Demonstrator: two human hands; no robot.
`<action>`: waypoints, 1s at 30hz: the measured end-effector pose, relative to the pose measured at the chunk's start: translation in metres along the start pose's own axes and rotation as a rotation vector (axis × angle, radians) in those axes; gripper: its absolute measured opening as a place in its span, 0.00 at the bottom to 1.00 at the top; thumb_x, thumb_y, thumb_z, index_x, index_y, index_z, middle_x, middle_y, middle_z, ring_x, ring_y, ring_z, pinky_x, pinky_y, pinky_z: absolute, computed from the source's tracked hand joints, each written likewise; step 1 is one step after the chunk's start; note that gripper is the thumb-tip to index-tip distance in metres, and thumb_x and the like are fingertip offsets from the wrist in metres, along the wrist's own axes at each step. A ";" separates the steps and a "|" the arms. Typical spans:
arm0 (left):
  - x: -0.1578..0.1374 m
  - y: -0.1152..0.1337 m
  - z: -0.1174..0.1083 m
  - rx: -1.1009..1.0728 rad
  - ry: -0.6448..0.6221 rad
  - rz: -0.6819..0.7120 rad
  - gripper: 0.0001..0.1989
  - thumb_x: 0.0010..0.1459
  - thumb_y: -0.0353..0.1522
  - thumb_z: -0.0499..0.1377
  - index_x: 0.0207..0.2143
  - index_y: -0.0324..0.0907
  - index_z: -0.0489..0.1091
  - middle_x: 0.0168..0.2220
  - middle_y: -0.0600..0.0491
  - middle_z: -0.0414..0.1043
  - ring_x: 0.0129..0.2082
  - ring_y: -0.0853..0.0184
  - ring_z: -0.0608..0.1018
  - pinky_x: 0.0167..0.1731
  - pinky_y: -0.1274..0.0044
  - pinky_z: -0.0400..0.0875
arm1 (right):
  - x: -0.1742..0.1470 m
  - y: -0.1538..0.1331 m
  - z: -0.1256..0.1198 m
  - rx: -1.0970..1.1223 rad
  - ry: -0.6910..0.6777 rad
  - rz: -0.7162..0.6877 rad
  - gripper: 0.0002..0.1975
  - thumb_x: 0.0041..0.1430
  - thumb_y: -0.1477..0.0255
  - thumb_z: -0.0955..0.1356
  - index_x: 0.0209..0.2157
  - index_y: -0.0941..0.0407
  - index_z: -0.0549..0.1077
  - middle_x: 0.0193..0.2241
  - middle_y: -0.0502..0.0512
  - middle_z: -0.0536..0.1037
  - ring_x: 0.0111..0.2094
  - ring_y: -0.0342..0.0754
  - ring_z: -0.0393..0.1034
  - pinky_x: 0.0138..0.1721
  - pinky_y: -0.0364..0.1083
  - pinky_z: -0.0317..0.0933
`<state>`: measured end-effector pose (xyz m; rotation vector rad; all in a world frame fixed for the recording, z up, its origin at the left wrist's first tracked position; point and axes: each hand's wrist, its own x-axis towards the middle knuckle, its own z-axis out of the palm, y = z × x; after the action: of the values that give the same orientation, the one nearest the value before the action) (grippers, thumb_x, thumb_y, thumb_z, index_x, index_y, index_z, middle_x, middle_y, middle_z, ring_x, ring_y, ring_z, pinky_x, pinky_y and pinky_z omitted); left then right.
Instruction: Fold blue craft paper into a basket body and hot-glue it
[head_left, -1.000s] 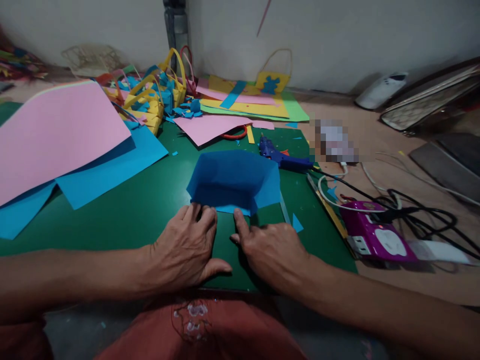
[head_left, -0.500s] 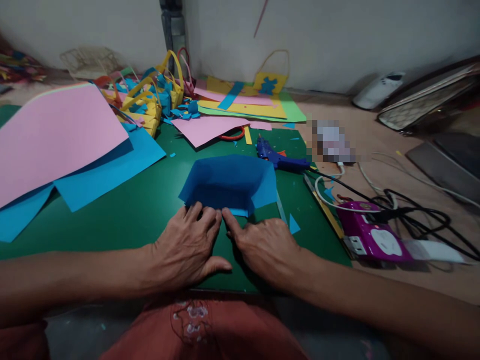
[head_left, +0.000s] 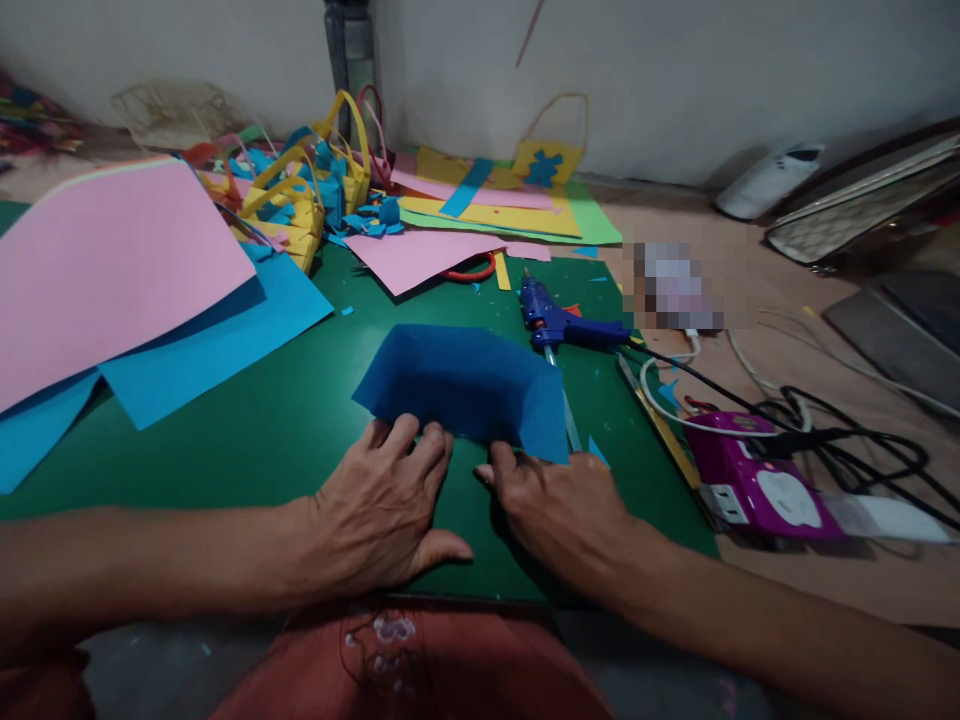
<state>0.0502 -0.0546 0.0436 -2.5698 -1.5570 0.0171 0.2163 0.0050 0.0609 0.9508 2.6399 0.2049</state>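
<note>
A sheet of blue paper [head_left: 457, 385] stands folded in front of me, its far side and both ends raised like a shallow tray. At its near edge on the left, my left hand [head_left: 386, 495] presses down with bent fingertips, its thumb stretched away to the side. My right hand [head_left: 551, 510] is curled at the near right edge, index finger and thumb close together against the paper. Its remaining fingers are tucked under and partly hidden. Just behind the right end of the paper lies a blue glue gun [head_left: 566, 322] with a clear glue stick in it.
The green board [head_left: 300, 465] carries pink sheets [head_left: 124, 270] and blue sheets [head_left: 217, 345] on the left. Yellow paper baskets [head_left: 292, 220] and scraps stand behind. Red-handled scissors [head_left: 476, 268] lie partly under pink paper. A purple power strip [head_left: 757, 475] with tangled cables sits at right.
My right hand has slid right along the near edge of the blue paper, opening a gap between the hands. The near flap visible before is now out of sight.
</note>
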 end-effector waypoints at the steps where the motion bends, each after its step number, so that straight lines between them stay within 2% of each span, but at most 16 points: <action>1: 0.001 0.000 0.000 0.002 0.004 0.003 0.40 0.56 0.56 0.38 0.50 0.32 0.65 0.48 0.42 0.65 0.40 0.57 0.64 0.35 0.67 0.62 | 0.000 0.000 0.000 -0.006 0.004 -0.002 0.13 0.61 0.73 0.60 0.39 0.61 0.74 0.21 0.60 0.77 0.23 0.51 0.73 0.17 0.43 0.45; 6: 0.005 0.001 0.002 -0.008 0.018 0.029 0.41 0.56 0.57 0.37 0.49 0.30 0.65 0.45 0.39 0.64 0.42 0.55 0.64 0.36 0.67 0.63 | -0.007 0.006 -0.004 -0.038 0.014 -0.016 0.16 0.60 0.72 0.62 0.48 0.60 0.70 0.25 0.58 0.79 0.23 0.50 0.73 0.17 0.44 0.42; 11: 0.008 -0.001 0.002 -0.084 0.006 0.057 0.39 0.57 0.55 0.36 0.46 0.32 0.66 0.44 0.41 0.63 0.42 0.56 0.64 0.32 0.69 0.66 | -0.020 0.021 -0.010 -0.025 0.063 -0.001 0.16 0.57 0.74 0.64 0.47 0.54 0.71 0.32 0.54 0.80 0.26 0.49 0.73 0.18 0.44 0.43; 14: 0.011 -0.001 0.001 -0.114 0.000 0.050 0.38 0.56 0.56 0.36 0.47 0.33 0.64 0.42 0.43 0.62 0.41 0.57 0.64 0.30 0.70 0.66 | -0.022 0.027 -0.011 -0.003 0.079 0.012 0.14 0.57 0.74 0.63 0.45 0.52 0.72 0.30 0.52 0.80 0.26 0.48 0.73 0.19 0.44 0.44; 18: 0.018 0.000 -0.001 -0.144 -0.015 0.005 0.35 0.56 0.55 0.39 0.46 0.37 0.64 0.39 0.45 0.62 0.39 0.57 0.64 0.32 0.68 0.67 | -0.020 0.025 -0.009 0.018 0.077 0.005 0.15 0.57 0.75 0.62 0.45 0.52 0.72 0.28 0.52 0.79 0.26 0.47 0.72 0.19 0.45 0.43; 23: 0.021 0.005 -0.002 -0.153 -0.021 -0.085 0.30 0.57 0.53 0.45 0.51 0.42 0.62 0.41 0.44 0.61 0.41 0.55 0.63 0.33 0.66 0.67 | -0.018 0.021 -0.009 0.034 0.077 0.015 0.17 0.56 0.79 0.61 0.47 0.53 0.70 0.31 0.54 0.78 0.29 0.47 0.71 0.20 0.45 0.45; 25: 0.019 0.008 -0.002 -0.155 -0.018 -0.112 0.28 0.57 0.51 0.47 0.52 0.44 0.61 0.43 0.43 0.60 0.42 0.54 0.63 0.33 0.66 0.66 | -0.017 0.021 -0.009 0.032 0.086 0.028 0.18 0.55 0.80 0.61 0.47 0.53 0.70 0.30 0.55 0.77 0.31 0.48 0.71 0.21 0.44 0.45; 30: 0.016 0.012 -0.002 -0.138 0.002 -0.079 0.27 0.58 0.49 0.47 0.51 0.40 0.61 0.44 0.42 0.61 0.41 0.53 0.63 0.35 0.64 0.66 | -0.014 0.022 -0.004 0.035 0.116 0.038 0.17 0.56 0.78 0.60 0.45 0.52 0.71 0.24 0.55 0.75 0.31 0.50 0.68 0.22 0.44 0.43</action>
<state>0.0679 -0.0462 0.0451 -2.6063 -1.7140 -0.1052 0.2382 0.0130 0.0738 1.0310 2.7403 0.2295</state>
